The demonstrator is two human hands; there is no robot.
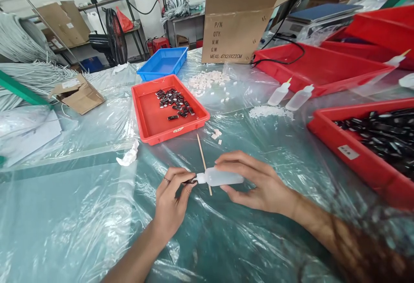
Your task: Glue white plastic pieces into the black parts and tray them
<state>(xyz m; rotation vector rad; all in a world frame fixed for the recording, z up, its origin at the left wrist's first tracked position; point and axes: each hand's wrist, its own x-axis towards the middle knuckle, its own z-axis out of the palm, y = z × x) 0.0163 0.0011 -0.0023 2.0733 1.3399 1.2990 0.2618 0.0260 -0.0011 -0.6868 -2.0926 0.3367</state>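
Between the thumb and fingers of my left hand (171, 194) is a small dark part (189, 181), mostly covered by the fingertips. My right hand (255, 181) grips a translucent squeeze bottle (223, 177), tipped on its side with its nozzle pointing left. The nozzle end meets the dark part at my left fingertips; whether it goes inside cannot be seen. Beneath the bottle lies a thin wooden stick (202, 153) on the plastic-covered table. Beyond the hands, a red tray (150, 121) holds several small black cylindrical pieces (174, 100).
White pieces (208, 80) lie scattered behind the tray, near a blue tray (163, 64). Two squeeze bottles (278, 93) stand tilted at right. A red bin (326, 121) of black parts is at far right. A crumpled tissue (129, 153) and a cardboard box (234, 24) are also there.
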